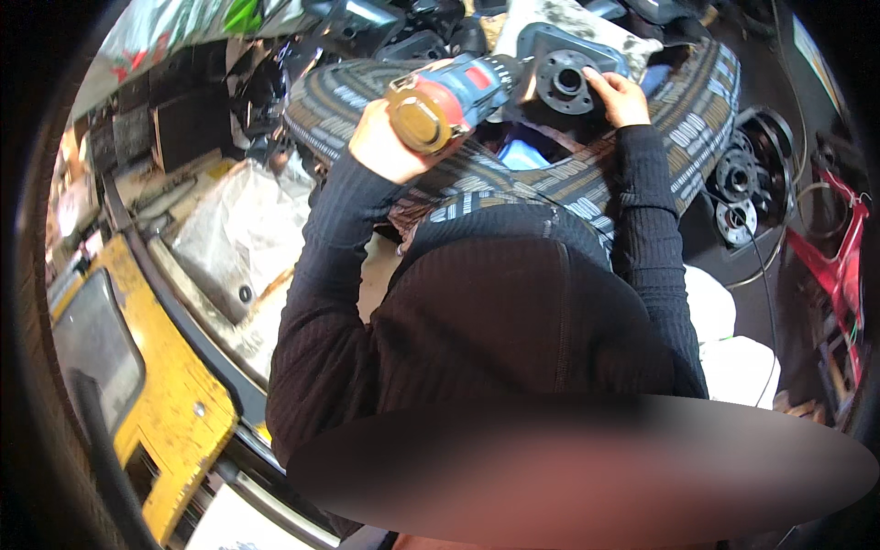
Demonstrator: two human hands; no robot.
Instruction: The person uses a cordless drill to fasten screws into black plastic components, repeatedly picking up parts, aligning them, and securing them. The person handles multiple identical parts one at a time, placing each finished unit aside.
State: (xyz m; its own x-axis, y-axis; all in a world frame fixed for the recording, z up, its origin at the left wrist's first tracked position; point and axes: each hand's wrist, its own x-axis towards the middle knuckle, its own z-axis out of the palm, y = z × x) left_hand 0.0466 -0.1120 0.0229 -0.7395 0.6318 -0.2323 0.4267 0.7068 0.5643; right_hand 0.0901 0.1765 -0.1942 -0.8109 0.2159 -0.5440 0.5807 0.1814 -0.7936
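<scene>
My left hand [385, 151] is wrapped round a cordless drill [472, 89] with a blue body, red trim and a brownish-yellow rear end. Its chuck points right, toward a round dark metal flange [553, 89] with a raised centre hole and a ring of smaller holes. At the flange's right edge, the thumb and fingers of my right hand [625, 99] grip the rim. A dark grey squarish housing [539, 41] sits directly behind the flange; whether they are joined I cannot tell. Both are between my knees, over patterned trousers [344, 99].
Several black parts [403, 41] crowd the far side. Round metal parts [736, 174] and a red metal piece [839, 247] lie at the right, with a cable [768, 293] nearby. Clear plastic sheeting [247, 220] and a yellow machine panel [170, 367] are on the left.
</scene>
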